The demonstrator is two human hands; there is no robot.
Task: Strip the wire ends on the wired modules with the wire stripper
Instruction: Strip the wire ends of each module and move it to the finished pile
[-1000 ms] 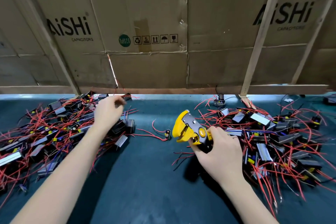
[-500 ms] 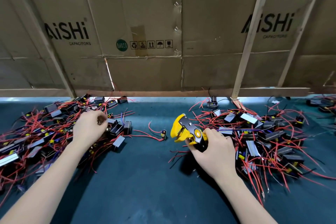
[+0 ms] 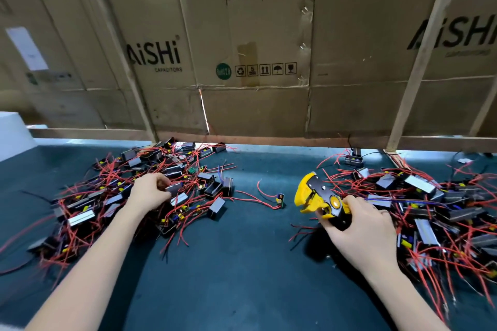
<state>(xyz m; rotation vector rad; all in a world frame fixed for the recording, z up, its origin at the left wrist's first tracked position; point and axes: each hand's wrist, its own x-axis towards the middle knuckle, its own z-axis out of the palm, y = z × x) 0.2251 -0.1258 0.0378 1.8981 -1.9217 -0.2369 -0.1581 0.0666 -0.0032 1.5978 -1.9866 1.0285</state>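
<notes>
Left of the right hand [image 3: 360,226] gripping the yellow-and-black wire stripper [image 3: 320,200], the left hand [image 3: 150,192] pinches a grey boxy module [image 3: 173,188]; it should lift out untangled.

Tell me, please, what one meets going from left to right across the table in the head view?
Left pile of wired modules → left hand gripping a module in that pile → lone small module → wire stripper → right hand holding it → right pile of wired modules.

Our left hand [image 3: 150,192] pinches a module [image 3: 173,188] at nine o'clock; our right hand [image 3: 360,226] grips the stripper [image 3: 318,197] at three.
</notes>
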